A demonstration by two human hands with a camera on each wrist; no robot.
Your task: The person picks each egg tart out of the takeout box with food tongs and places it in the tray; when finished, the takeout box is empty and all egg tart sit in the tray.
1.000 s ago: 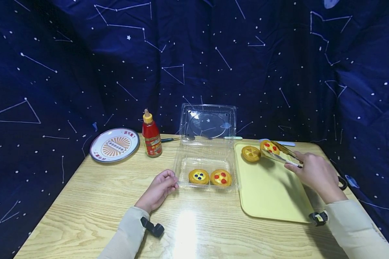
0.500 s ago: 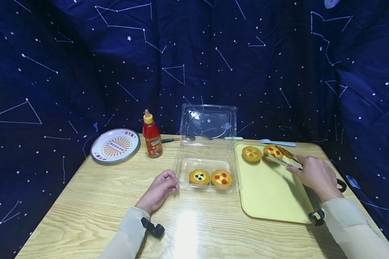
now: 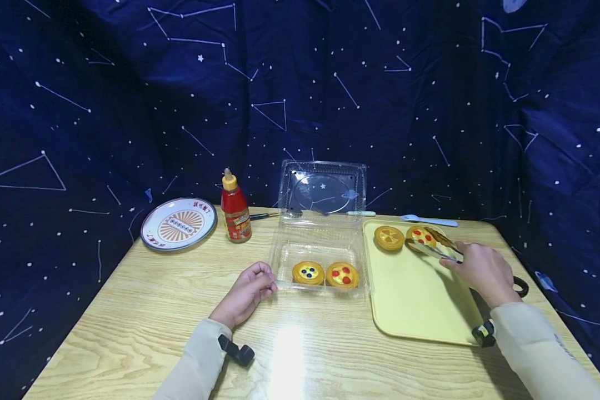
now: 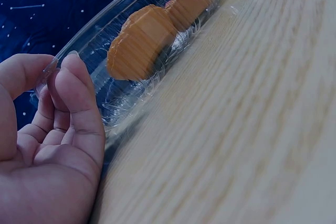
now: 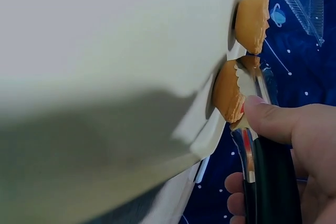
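My left hand (image 3: 247, 294) pinches the near left corner of a clear plastic clamshell box (image 3: 282, 253), its lid raised at the back. Inside, along the front, sit a tart with blue dots (image 3: 308, 273) and a tart with red dots (image 3: 342, 275). My right hand (image 3: 485, 272) grips black-handled food tongs (image 5: 275, 182). The tongs' jaws stand on either side of another red-dotted tart (image 3: 420, 236) at the back of the yellow tray (image 3: 420, 305). Left of that one lies a tart with a plain wedge-patterned top (image 3: 389, 238).
A red sauce bottle (image 3: 236, 216) stands upright left of the box, beside a patterned plate (image 3: 179, 224). A blue fork (image 3: 430, 220) lies behind the tray. Behind the box are a pale handle (image 3: 361, 213) and a dark thin-handled tool (image 3: 262, 216).
My right hand moves the tongs slightly to the right; the red-dotted tart shifts rightward on the tray, away from the plain one. The left hand keeps its place at the box.
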